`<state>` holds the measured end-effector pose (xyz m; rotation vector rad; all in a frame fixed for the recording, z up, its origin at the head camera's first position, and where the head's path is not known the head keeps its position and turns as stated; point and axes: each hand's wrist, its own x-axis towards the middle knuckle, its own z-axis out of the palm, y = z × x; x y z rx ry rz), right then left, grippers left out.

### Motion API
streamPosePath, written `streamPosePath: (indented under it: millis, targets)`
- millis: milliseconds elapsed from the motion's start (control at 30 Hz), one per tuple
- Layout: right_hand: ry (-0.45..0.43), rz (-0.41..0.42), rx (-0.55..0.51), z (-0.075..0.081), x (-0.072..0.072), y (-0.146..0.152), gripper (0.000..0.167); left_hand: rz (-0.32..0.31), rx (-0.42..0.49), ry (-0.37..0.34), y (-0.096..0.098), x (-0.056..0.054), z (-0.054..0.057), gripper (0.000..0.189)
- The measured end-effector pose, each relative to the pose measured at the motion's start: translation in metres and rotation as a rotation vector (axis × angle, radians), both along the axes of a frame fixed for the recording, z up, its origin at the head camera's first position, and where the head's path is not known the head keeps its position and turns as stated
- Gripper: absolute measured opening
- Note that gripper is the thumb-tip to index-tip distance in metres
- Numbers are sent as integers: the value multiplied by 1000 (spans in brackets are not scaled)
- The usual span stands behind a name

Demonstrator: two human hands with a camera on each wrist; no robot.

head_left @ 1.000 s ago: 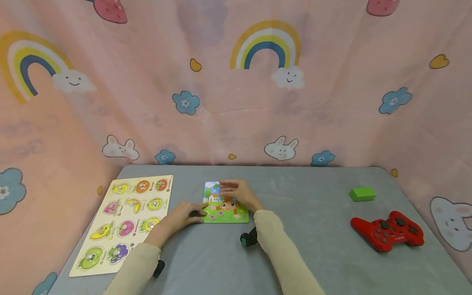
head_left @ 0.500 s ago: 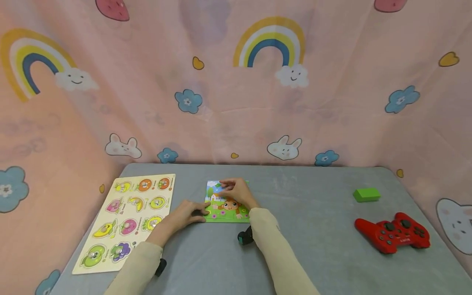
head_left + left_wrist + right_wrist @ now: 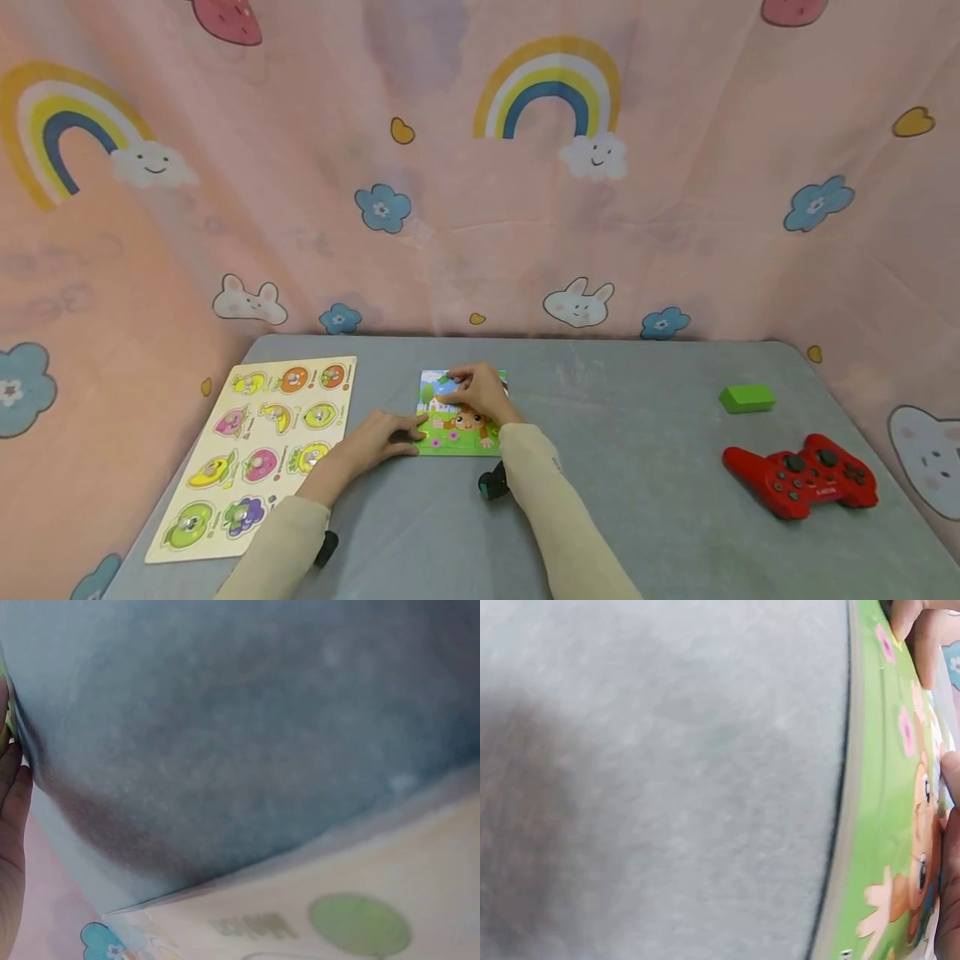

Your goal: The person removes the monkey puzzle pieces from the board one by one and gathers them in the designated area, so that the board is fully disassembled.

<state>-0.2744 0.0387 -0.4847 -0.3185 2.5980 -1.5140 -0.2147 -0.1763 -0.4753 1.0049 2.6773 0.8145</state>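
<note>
Right hand (image 3: 487, 396): had been shifted slightly leftward over the picture since a second earlier, its fingers drawn in from a straighter reach; the left hand (image 3: 378, 435) had been kept at the board's edge.
Backdrop (image 3: 487, 250): was hung behind everything, well apart from the work.
Table (image 3: 645, 433): was left as a flat base, so firm downward pressure could probably be borne.
Fruit board (image 3: 292, 432): was laid flat on the left, partly covered by the left sleeve (image 3: 281, 542); its raised fruit pieces (image 3: 189, 525) could likely be brushed if that arm were drawn back low.
Red controller (image 3: 798, 475): was placed at the far right, out of the way.
Monkey picture board (image 3: 448, 435): was set flat at the table's middle, between both hands; faint lines like seams were shown in the right wrist view, so pushing straight down was judged safer than sliding sideways.
Left-hand grip: was rested with relaxed fingers at the board's left edge, nothing seen wrapped; best kept there as a steady stop.
Right-hand grip: was held narrow, thumb and finger bent toward each other over the upper picture; whether a piece was pinched could not be told. The upper right was hidden by this hand, so a check with it lifted was advisable.
Green block (image 3: 747, 398): was set beyond the controller, no obstacle.
</note>
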Motion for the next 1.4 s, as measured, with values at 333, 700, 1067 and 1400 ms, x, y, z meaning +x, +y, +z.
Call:
streamPosePath:
  millis: [333,700,1067,1400]
  targets:
    - [-13,51,91,4,-5,-7,39,19,-8,-7,-1,1,2,35]
    - [-48,188,202,11,-14,-8,37,12,-2,-10,1,-1,-4,38]
    - [-61,294,276,17,-21,-14,43,10,11,-30,-2,0,-1,30]
    - [-52,305,330,19,-22,-15,41,5,13,-9,1,-1,0,37]
